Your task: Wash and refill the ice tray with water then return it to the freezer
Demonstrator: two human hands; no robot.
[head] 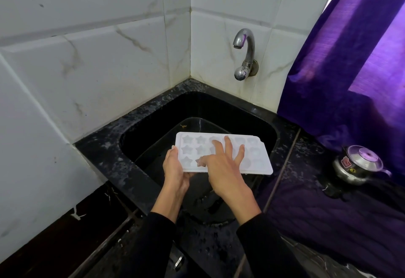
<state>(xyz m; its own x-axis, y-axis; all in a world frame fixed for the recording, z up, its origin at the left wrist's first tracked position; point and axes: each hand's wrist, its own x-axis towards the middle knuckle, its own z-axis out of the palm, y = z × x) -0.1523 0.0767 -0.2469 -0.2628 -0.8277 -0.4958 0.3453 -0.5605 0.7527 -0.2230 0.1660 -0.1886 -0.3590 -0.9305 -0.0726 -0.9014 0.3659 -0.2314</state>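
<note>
Open room above the sink

The tap (244, 53) juts from the back wall over the sink (140, 124); a curtain (350, 69) and a pot (359, 164) crowd the right side.

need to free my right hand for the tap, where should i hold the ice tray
Grip the ice tray by its flat rim at a short end, from the side, thumb on top, as the left hand does. The rim is the only flat lip; the middle is all moulded cups.
</note>
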